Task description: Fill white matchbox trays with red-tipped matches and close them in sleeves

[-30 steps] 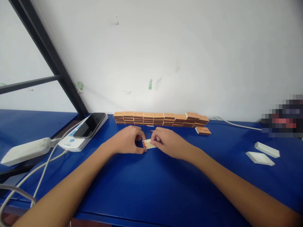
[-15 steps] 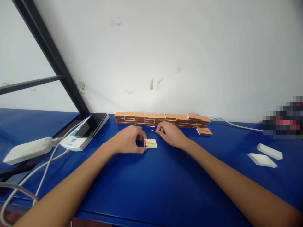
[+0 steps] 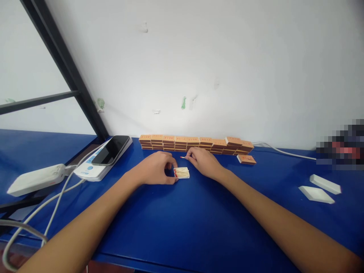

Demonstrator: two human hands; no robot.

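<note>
An open matchbox tray (image 3: 182, 173) full of red-tipped matches lies on the blue table (image 3: 182, 223). My left hand (image 3: 156, 168) curls round its left end, thumb and fingers pinching the tray's edge. My right hand (image 3: 203, 161) rests just behind and to the right of the tray, its fingertips pinched on a single match (image 3: 183, 157) lying on the table. A long low row of stacked orange matchboxes (image 3: 196, 144) runs along the wall behind both hands.
One loose orange matchbox (image 3: 247, 159) lies right of the row. A phone (image 3: 111, 149) sits on a white device (image 3: 93, 168) at the left, with a white power adapter (image 3: 35, 179) and cables. Two white pieces (image 3: 320, 189) lie at the right. A black metal frame (image 3: 71, 79) stands left.
My right hand left the tray's right end and moved back toward the row, pinching the loose match there. My left hand has stayed on the tray.
</note>
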